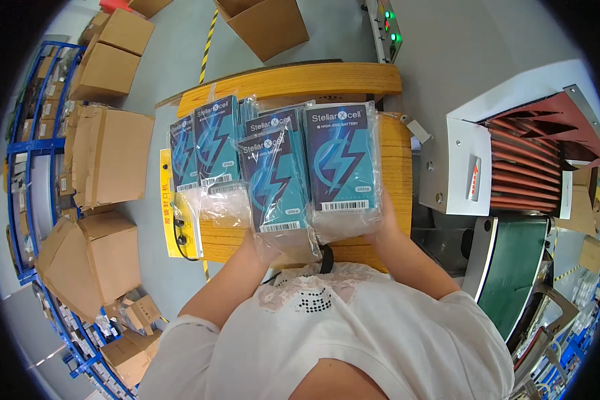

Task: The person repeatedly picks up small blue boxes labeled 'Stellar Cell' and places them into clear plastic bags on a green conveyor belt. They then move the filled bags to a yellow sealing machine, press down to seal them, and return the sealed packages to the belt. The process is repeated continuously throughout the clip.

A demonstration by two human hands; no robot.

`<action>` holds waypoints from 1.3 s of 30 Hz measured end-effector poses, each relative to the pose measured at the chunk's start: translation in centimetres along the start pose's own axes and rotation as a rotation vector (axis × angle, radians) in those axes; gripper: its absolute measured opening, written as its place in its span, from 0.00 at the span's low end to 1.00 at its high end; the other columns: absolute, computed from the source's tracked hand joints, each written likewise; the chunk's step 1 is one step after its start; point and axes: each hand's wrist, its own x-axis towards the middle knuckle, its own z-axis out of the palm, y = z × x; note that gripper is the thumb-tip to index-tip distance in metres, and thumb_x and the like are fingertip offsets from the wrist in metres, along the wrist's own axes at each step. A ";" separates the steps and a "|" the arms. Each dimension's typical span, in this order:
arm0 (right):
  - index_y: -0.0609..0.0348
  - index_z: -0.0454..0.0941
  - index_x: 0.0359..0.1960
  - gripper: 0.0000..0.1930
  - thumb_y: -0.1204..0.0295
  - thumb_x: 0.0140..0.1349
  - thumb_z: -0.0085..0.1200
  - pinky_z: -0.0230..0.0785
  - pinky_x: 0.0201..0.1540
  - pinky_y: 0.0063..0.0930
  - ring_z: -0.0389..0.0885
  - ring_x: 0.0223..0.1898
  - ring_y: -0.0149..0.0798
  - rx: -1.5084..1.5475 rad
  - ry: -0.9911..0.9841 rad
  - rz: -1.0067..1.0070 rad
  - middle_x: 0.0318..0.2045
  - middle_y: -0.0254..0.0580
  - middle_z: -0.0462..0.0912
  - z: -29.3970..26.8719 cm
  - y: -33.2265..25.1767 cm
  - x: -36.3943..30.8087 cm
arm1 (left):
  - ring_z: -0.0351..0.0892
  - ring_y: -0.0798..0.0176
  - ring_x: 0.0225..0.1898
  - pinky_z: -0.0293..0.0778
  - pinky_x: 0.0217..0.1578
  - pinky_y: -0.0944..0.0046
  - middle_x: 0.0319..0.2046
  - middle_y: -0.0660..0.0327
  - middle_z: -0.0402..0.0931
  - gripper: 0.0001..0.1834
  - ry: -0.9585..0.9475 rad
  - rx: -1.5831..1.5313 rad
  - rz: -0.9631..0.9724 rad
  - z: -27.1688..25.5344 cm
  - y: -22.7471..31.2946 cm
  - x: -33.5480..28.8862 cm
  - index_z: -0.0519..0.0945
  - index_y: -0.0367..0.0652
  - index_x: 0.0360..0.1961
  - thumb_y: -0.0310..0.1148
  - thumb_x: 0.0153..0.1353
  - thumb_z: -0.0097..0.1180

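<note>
Packets (343, 160) between cartons (117, 157) and machine (459, 167)

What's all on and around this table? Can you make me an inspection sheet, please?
Surface: yellow-brown wooden table.
Job's things: blue packets in clear plastic bags, several overlapping.
Clutter: cardboard boxes left of the table.
Grips: left grip and right grip at the lower part of the nearest packets, fingers mostly hidden.
Cables: black cord at the yellow panel.
Surroundings: blue shelves far left, green belt to the right.
</note>
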 end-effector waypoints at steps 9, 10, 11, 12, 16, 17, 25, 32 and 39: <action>0.58 0.58 0.65 0.43 0.33 0.62 0.25 0.46 0.67 0.39 0.60 0.64 0.44 -0.163 -0.063 -0.145 0.61 0.47 0.66 1.3 0.6 -4.2 | 0.66 0.45 0.57 0.62 0.57 0.38 0.56 0.49 0.67 0.19 0.346 -0.365 -0.331 7.0 2.1 -3.5 0.67 0.39 0.56 0.35 0.68 0.36; 0.58 0.58 0.65 0.44 0.33 0.61 0.25 0.45 0.67 0.39 0.60 0.64 0.44 -0.168 -0.040 -0.143 0.61 0.47 0.66 1.4 0.7 -3.8 | 0.65 0.44 0.57 0.61 0.58 0.37 0.55 0.48 0.68 0.19 0.412 -0.355 -0.315 7.5 2.8 -2.5 0.67 0.38 0.56 0.35 0.68 0.36; 0.58 0.58 0.65 0.44 0.33 0.61 0.24 0.44 0.67 0.39 0.60 0.64 0.44 -0.173 -0.017 -0.141 0.62 0.47 0.65 1.5 0.8 -3.7 | 0.65 0.43 0.58 0.59 0.59 0.36 0.55 0.47 0.68 0.19 0.478 -0.346 -0.298 7.8 3.3 -1.9 0.67 0.38 0.56 0.34 0.68 0.35; 0.58 0.58 0.65 0.44 0.33 0.61 0.24 0.44 0.67 0.39 0.60 0.64 0.44 -0.182 -0.021 -0.152 0.62 0.47 0.65 1.6 0.8 -3.7 | 0.65 0.44 0.57 0.59 0.59 0.36 0.55 0.48 0.68 0.19 0.452 -0.351 -0.283 7.8 3.6 -1.7 0.67 0.38 0.56 0.34 0.68 0.35; 0.59 0.58 0.65 0.44 0.33 0.62 0.24 0.44 0.67 0.39 0.59 0.64 0.44 -0.199 -0.037 -0.193 0.62 0.47 0.64 1.8 0.8 -3.7 | 0.66 0.45 0.57 0.60 0.58 0.35 0.54 0.49 0.69 0.18 0.464 -0.295 -0.246 8.2 4.1 -1.6 0.68 0.38 0.54 0.34 0.67 0.36; 0.58 0.58 0.65 0.44 0.33 0.62 0.23 0.44 0.67 0.38 0.59 0.65 0.44 -0.198 -0.042 -0.204 0.63 0.47 0.64 1.7 0.9 -3.5 | 0.66 0.45 0.57 0.60 0.58 0.35 0.54 0.49 0.69 0.18 0.494 -0.261 -0.242 8.5 4.0 -1.6 0.69 0.39 0.54 0.34 0.67 0.36; 0.67 0.69 0.54 0.37 0.41 0.67 0.28 0.62 0.54 0.33 0.73 0.50 0.44 -0.146 -0.083 -0.453 0.49 0.52 0.75 0.8 2.7 -1.2 | 0.58 0.41 0.62 0.52 0.61 0.32 0.60 0.46 0.62 0.25 0.391 -0.326 -0.260 7.7 2.6 -0.4 0.62 0.39 0.61 0.41 0.68 0.34; 0.75 0.68 0.53 0.37 0.44 0.68 0.28 0.60 0.55 0.39 0.71 0.51 0.48 -0.367 0.043 -0.662 0.49 0.60 0.74 -0.2 3.1 -0.5 | 0.39 0.37 0.69 0.39 0.64 0.31 0.67 0.42 0.43 0.31 0.347 -0.410 -0.426 7.7 3.3 -0.9 0.48 0.39 0.67 0.45 0.69 0.29; 0.68 0.60 0.62 0.33 0.50 0.69 0.32 0.54 0.61 0.35 0.63 0.60 0.45 -0.073 0.272 -0.231 0.58 0.55 0.66 -1.4 4.7 -1.0 | 0.42 0.36 0.67 0.44 0.64 0.33 0.67 0.42 0.42 0.31 0.621 -0.543 -0.390 3.2 -0.4 -0.5 0.49 0.42 0.67 0.47 0.68 0.33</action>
